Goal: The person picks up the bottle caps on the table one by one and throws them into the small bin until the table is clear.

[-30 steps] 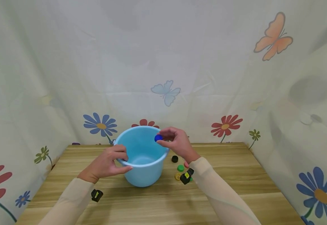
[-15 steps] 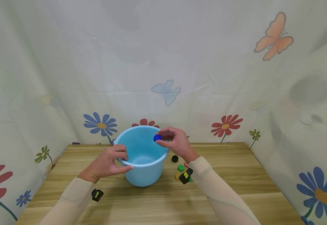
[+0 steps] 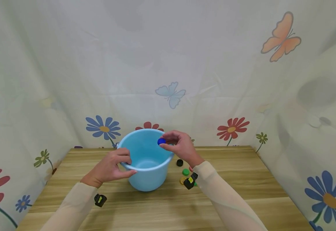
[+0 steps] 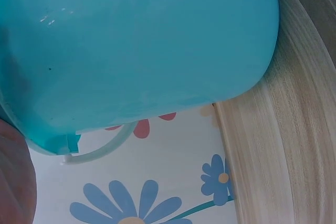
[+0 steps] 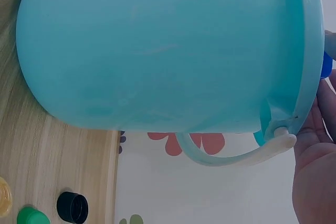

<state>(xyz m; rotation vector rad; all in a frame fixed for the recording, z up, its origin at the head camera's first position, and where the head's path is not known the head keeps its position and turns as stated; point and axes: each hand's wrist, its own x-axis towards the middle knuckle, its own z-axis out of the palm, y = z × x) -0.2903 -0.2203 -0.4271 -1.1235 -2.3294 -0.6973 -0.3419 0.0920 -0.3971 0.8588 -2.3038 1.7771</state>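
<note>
A light blue bucket (image 3: 148, 181) stands upright on the wooden table, its white handle (image 5: 239, 156) hanging down on the far side. The left hand (image 3: 111, 165) grips the near-left part of the rim, thumb outside and fingers over the inside. Above the right part of the bucket's opening, the right hand (image 3: 179, 146) pinches a blue bottle cap (image 3: 161, 141) between thumb and fingers. In the right wrist view only a sliver of the blue cap shows past the rim. Only part of the left hand shows in the left wrist view.
Right of the bucket lie a black cap (image 3: 180, 163), a green cap (image 3: 186, 172), a yellow cap (image 3: 182, 181) and a partly hidden red cap (image 3: 191, 168). Another green piece is mostly covered by the right wrist camera (image 3: 189, 182). A flowered cloth (image 3: 208, 64) hangs behind the table.
The right hand with the blue cap has shifted very slightly left over the bucket. The left hand and the bucket have stayed put.
</note>
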